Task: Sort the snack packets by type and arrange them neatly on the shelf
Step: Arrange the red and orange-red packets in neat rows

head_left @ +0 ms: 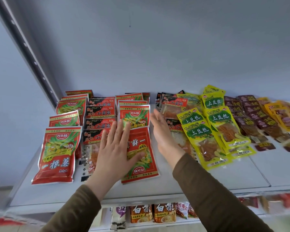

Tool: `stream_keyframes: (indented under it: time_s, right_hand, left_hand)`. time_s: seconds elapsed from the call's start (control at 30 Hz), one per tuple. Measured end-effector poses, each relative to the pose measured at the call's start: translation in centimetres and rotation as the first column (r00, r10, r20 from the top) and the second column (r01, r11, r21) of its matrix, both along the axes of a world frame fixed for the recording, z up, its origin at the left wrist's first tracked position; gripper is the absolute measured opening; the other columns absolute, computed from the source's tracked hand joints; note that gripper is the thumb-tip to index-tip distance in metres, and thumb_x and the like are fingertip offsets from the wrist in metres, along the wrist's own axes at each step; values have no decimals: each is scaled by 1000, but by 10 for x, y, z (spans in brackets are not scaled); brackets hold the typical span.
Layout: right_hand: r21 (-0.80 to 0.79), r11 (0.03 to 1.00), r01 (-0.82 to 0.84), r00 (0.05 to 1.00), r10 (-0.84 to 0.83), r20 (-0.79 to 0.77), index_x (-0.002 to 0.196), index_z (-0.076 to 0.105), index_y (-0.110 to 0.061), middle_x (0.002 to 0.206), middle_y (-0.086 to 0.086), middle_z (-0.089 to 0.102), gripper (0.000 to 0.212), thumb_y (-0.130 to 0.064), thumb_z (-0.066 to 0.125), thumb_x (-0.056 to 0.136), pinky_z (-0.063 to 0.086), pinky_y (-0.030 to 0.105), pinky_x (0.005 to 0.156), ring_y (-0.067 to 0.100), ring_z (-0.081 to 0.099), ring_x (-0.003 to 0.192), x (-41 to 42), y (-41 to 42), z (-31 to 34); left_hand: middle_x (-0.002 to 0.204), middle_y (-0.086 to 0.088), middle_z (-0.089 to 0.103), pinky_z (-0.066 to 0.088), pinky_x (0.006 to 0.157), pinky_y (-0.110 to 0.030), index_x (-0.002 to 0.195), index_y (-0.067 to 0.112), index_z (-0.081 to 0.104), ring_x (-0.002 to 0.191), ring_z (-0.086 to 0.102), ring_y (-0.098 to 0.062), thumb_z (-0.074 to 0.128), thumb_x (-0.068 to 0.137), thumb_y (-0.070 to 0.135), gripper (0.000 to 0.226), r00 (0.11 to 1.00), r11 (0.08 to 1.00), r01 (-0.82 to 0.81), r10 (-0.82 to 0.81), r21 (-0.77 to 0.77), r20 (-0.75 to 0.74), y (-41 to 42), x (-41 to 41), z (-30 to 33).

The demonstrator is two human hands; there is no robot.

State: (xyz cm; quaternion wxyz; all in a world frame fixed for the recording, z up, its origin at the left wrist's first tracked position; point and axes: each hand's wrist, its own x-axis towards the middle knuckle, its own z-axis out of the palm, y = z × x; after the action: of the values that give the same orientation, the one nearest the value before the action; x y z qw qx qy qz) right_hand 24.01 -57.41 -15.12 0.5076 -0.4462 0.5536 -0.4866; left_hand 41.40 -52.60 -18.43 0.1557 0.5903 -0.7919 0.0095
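So I'm looking down at the white shelf (224, 178) and it's rows of snack packets running from the front edge toward the back wall.

My left hand (115, 148) lies flat with fingers spread and straight, pressing on the upside-down red packet (141, 156) near the middle of the front edge. Its print reads 一根葱 inverted, with the 光头娃 logo at the near end. My fingertips reach onto the red 光头娃 packet (134, 117) just behind it. My right hand (161, 131) is open too, fingers straight and together, held edge-on just right of those red packets. I can't tell whether it touches them.

At the shelf's left end there's a column of the same red bags, and the front one (57, 154) shows 光头娃, 非油炸 and 一根葱 clearly. Between that column and my left hand sits a stack of black-and-red packets (100, 113) reading 湘川风味 小面筋, overlapping toward the back. More of those black-and-red ones (172, 102) lie right of my right hand.

Further right come the yellow-green packets (200, 131) marked TuDouSi and 土豆丝, in two overlapping rows. Next are dark brown packets (248, 113) with 冷吃 on them, then orange-yellow ones (281, 114) at the right end, too blurry to read.

Below the front edge, the lower shelf shows two orange packets (153, 212) marked 白象.
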Motion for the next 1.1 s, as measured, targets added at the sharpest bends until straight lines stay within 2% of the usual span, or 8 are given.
stream_keyframes:
  time_s: [0.03, 0.17, 0.27, 0.43, 0.63, 0.87, 0.93, 1.1]
  right_hand:
    - [-3, 1000, -27, 999, 27, -20, 153, 35, -33, 124, -30, 47, 55, -56, 40, 103, 44, 1, 53, -31, 52, 78, 2, -5, 4]
    - [-12, 1000, -28, 996, 26, -86, 150, 41, -27, 126, -21, 56, 56, -59, 33, 104, 40, 16, 68, -15, 53, 95, 7, -26, 10]
    - [81, 995, 53, 998, -55, 29, 145, 45, -23, 91, -23, 52, 54, -57, 34, 105, 41, 23, 80, -9, 49, 82, 0, -60, 23]
    - [285, 955, 86, 973, -142, 183, 106, 55, -12, 121, 13, 66, 39, -50, 45, 105, 47, 41, 106, 26, 63, 112, -4, -124, 29]
    - [287, 952, 107, 981, -147, 123, 87, 53, -15, 81, 6, 65, 34, -41, 45, 106, 55, 40, 93, 20, 66, 73, 0, -146, 28]
    - [251, 968, -2, 984, -43, 172, 114, 60, -12, 93, 8, 69, 46, -52, 39, 106, 56, 39, 83, 24, 70, 80, 4, -150, 28]
    - [274, 961, -25, 990, -14, 140, 107, 60, -13, 89, 6, 70, 45, -54, 39, 105, 57, 36, 80, 22, 70, 77, 4, -150, 29]
    - [293, 955, -43, 995, 17, 94, 100, 61, -15, 92, 7, 72, 49, -58, 38, 104, 52, 44, 104, 26, 71, 91, 3, -149, 26]
  left_hand:
    - [168, 0, -25, -16, 124, -47, 157, 33, -26, 153, -29, -21, 8, 83, 94, 103, 999, 1000, 24, -24, -4, 27, 1, -2, -1]
    - [169, 2, -23, -26, 119, -44, 156, 38, -28, 151, -33, -20, 2, 83, 94, 96, 996, 998, 40, -43, 40, 82, 1, -5, -6]
    - [169, 4, -20, -27, 117, -43, 157, 40, -23, 151, -32, -20, 3, 82, 95, 97, 995, 997, 44, -49, 61, 82, -2, -3, -7]
    - [169, 5, -22, -26, 118, -44, 155, 42, -27, 150, -35, -20, 0, 80, 96, 96, 995, 996, 31, -38, 81, 92, -2, -4, -7]
    - [167, 6, -27, -22, 121, -47, 148, 44, -36, 147, -41, -18, -2, 79, 96, 92, 995, 993, 41, -51, 108, 90, -3, -3, -7]
    - [168, 5, -24, -17, 124, -49, 157, 41, -23, 149, -36, -20, 0, 81, 95, 96, 994, 993, 46, -57, 110, 95, -4, -2, -7]
    - [168, 6, -23, -17, 124, -49, 158, 40, -21, 150, -35, -20, 0, 81, 95, 97, 994, 993, 47, -58, 111, 97, -5, -3, -6]
    - [168, 5, -23, -18, 124, -49, 158, 40, -22, 150, -35, -20, -2, 80, 95, 97, 992, 992, 50, -63, 117, 107, -5, -2, -5]
